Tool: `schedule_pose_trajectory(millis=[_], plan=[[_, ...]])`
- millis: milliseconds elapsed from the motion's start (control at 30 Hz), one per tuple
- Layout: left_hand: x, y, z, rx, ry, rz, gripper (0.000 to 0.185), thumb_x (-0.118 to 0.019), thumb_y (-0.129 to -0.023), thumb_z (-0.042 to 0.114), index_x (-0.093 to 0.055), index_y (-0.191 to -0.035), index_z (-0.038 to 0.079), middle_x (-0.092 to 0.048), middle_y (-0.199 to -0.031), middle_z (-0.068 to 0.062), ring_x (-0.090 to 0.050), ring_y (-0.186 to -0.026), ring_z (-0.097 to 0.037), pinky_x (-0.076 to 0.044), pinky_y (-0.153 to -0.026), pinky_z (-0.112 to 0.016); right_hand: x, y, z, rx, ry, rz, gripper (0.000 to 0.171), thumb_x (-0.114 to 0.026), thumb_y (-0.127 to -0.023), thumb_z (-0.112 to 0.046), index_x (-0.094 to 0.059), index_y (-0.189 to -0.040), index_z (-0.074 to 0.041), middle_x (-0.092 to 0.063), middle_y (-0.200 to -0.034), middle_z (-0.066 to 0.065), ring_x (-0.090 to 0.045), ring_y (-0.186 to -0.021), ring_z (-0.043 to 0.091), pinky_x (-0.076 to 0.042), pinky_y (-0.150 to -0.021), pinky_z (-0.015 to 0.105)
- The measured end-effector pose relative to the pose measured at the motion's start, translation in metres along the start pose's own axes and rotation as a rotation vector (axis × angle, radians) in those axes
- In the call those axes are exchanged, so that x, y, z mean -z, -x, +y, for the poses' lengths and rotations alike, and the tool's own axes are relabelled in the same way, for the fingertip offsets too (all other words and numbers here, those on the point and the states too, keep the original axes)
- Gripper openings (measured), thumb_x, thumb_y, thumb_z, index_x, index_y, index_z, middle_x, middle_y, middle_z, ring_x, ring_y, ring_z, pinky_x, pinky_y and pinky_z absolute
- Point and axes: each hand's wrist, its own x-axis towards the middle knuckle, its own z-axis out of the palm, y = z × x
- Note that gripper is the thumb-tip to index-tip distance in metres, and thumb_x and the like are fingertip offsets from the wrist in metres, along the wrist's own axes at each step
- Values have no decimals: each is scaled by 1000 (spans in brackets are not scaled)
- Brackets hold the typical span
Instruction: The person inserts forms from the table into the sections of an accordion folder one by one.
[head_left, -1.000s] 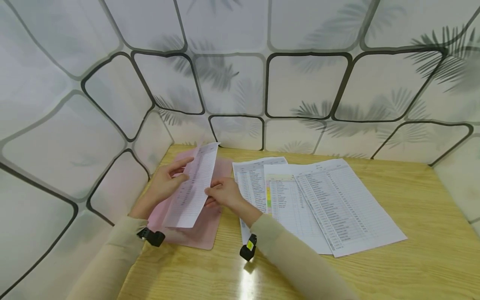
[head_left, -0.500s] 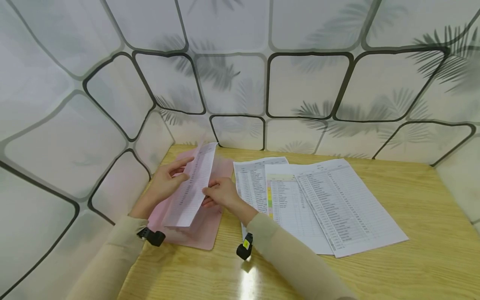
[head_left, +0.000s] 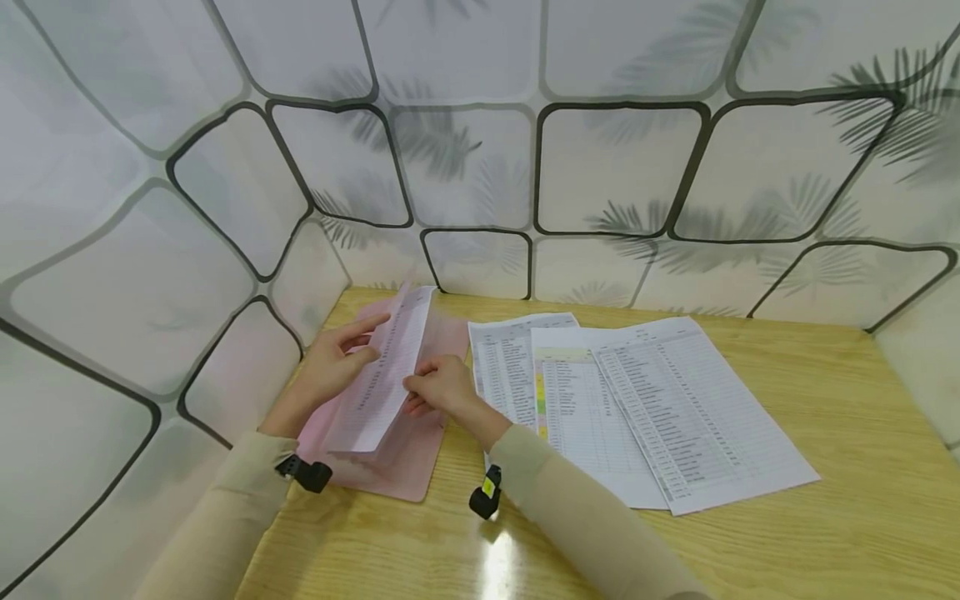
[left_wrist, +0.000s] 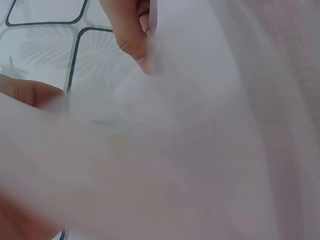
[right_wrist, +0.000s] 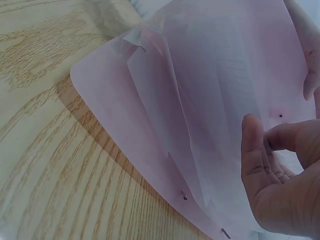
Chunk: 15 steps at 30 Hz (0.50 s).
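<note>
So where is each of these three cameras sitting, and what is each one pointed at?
Head: worn on the head, looking forward and down at the wooden table; shows the left hand, right hand and both sleeves holding a printed sheet over a pink folder.
Left wrist: on the left wrist, close behind the sheet; fingertips show.
Right wrist: on the right wrist, facing the folder; the right hand shows.
Shared: all three see the sheet; head and right wrist also see the folder and table.

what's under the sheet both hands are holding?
A pink folder on the table lies under the printed sheet, which the left hand and right hand hold. What the folder contains is covered.
</note>
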Motion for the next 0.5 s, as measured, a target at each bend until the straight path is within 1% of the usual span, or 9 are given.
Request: schedule_pose_trajectory(millis=[100, 200, 300, 500], plan=[[0, -1, 0, -2, 3, 3, 53, -62, -95, -1, -61, -148, 5, -54, -156, -22, -59, -134, -47, -52, -101, -30, -1, -1, 0, 0, 17, 18, 11, -68, -93, -2, -71, -84, 4, -75, -68, 17, -66, -47, 10, -61, -54, 31], [0, -1, 0, -3, 5, 4, 53, -62, -95, -1, -61, -148, 6, -55, -155, -22, -60, -134, -47, -47, -92, -14, -3, -2, 1, 2, 46, 40, 11, -70, -93, -3, -72, -86, 5, -75, -68, 18, -64, -45, 8, -60, -52, 30], [0, -1, 0, -3, 8, 5, 53, -62, -95, 0, -62, -148, 6, -55, -155, -21, -60, -134, -47, -45, -89, -10, -3, -2, 1, 8, 75, 56, 11, -71, -92, -4, -72, -86, 5, -74, -66, 16, -63, -45, 8, -59, -50, 28], [1, 0, 1, -2, 4, 7, 53, -62, -95, 0, -62, -148, 7, -55, -155, -20, -61, -133, -47, -46, -88, -10, -2, -1, 0, 3, 121, 72, 14, -74, -93, -9, -73, -86, 3, -68, -59, 5, -62, -44, 8, -57, -48, 27]])
